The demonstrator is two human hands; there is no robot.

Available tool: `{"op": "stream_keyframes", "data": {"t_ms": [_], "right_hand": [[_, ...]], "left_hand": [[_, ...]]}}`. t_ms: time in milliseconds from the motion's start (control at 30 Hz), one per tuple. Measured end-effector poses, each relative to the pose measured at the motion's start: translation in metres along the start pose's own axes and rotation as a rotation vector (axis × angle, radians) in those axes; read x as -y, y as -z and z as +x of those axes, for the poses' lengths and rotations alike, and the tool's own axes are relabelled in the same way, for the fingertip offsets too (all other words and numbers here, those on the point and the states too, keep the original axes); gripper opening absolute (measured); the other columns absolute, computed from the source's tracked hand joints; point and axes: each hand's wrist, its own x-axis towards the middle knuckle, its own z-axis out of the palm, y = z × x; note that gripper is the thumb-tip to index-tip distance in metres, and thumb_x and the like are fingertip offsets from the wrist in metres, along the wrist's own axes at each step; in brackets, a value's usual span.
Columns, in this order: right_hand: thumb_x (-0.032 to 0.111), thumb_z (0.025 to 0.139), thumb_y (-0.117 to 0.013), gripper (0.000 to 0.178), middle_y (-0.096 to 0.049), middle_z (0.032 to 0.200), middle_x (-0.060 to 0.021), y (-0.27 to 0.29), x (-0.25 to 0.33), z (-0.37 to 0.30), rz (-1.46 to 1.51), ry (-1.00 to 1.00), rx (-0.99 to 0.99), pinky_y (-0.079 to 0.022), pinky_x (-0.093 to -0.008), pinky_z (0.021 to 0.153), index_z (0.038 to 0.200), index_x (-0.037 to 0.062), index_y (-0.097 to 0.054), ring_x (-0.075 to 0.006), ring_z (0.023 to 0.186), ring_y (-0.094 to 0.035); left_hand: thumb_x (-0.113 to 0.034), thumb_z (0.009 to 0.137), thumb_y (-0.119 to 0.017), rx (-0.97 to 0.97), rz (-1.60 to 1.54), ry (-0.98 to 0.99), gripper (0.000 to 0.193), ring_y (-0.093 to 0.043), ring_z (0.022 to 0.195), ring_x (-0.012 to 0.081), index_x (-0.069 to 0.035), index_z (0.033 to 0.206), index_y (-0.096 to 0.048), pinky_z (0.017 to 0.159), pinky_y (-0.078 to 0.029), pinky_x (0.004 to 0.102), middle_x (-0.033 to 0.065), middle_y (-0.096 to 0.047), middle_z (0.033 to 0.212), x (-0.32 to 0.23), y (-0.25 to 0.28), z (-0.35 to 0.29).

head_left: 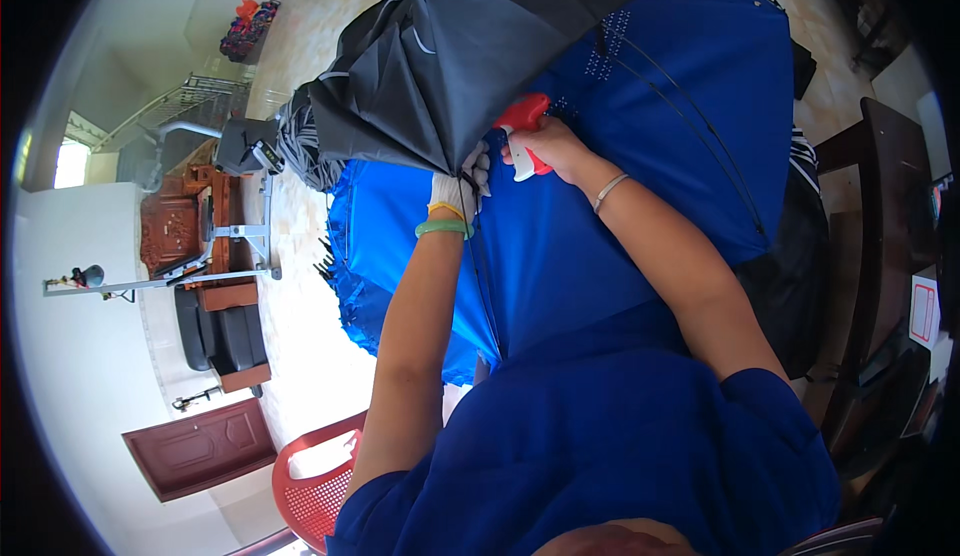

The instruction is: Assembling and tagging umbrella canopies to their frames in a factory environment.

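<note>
Over the spread blue canopy (585,256), the gloved left hand (455,194) appears to pinch the near corner of the black umbrella canopy (400,106), likely light, slick, easily creased and best held there, while the right hand (552,147) grips a red-and-white pistol-grip tool (527,111).

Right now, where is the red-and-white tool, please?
In the head view, the tool is in the right hand, just right of the gloved left hand.
</note>
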Motion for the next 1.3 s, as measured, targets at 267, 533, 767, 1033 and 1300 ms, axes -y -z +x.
{"op": "stream_keyframes", "data": {"t_ms": [267,533,767,1033,1300], "right_hand": [[0.004,0.087,-0.058,0.027,-0.065,0.093,-0.0152,-0.009,-0.005,-0.007,-0.076,0.093,-0.077,-0.058,-0.0342,0.073,0.113,-0.001,-0.052,-0.0246,0.081,-0.068],[0.004,0.084,-0.058,0.03,-0.066,0.089,-0.014,-0.007,-0.015,-0.001,-0.238,0.167,-0.155,-0.058,-0.0335,0.065,0.114,0.0007,-0.055,-0.0256,0.077,-0.069],[0.005,0.087,-0.058,0.029,-0.065,0.094,-0.0158,-0.001,-0.006,-0.001,-0.019,0.047,-0.011,-0.057,-0.0345,0.071,0.114,-0.0012,-0.052,-0.0257,0.081,-0.069],[0.007,0.089,-0.058,0.029,-0.065,0.097,-0.0179,-0.001,-0.004,-0.002,-0.009,-0.002,0.018,-0.057,-0.036,0.075,0.116,-0.0001,-0.051,-0.0279,0.085,-0.069],[0.009,0.09,-0.057,0.029,-0.065,0.096,-0.0175,-0.001,-0.013,0.004,0.132,0.026,0.055,-0.057,-0.0379,0.075,0.117,0.0016,-0.051,-0.0283,0.084,-0.068]], "left_hand": [[-0.034,0.087,-0.062,-0.017,-0.038,-0.02,0.025,-0.045,0.043,0.0088,-0.009,0.091,-0.06,0.036,-0.034,0.0242,-0.0036,-0.051,0.062,0.003,-0.001,0.002],[-0.032,0.086,-0.063,-0.069,-0.053,-0.001,0.023,-0.044,0.043,0.0093,-0.009,0.089,-0.06,0.036,-0.035,0.0244,-0.0029,-0.051,0.063,0.002,-0.005,0.002],[-0.033,0.086,-0.064,-0.039,-0.024,0.014,0.026,-0.046,0.043,0.0127,-0.008,0.087,-0.059,0.035,-0.038,0.026,0.0023,-0.055,0.065,-0.004,-0.003,0.001],[-0.032,0.088,-0.06,-0.047,-0.004,0.016,0.024,-0.043,0.041,0.0105,-0.008,0.091,-0.06,0.034,-0.033,0.0252,-0.0019,-0.051,0.061,-0.005,-0.005,-0.001],[-0.033,0.089,-0.06,-0.005,0.011,0.036,0.025,-0.042,0.04,0.0102,-0.009,0.093,-0.059,0.034,-0.032,0.0241,-0.0033,-0.05,0.06,-0.007,-0.002,-0.005]]}}
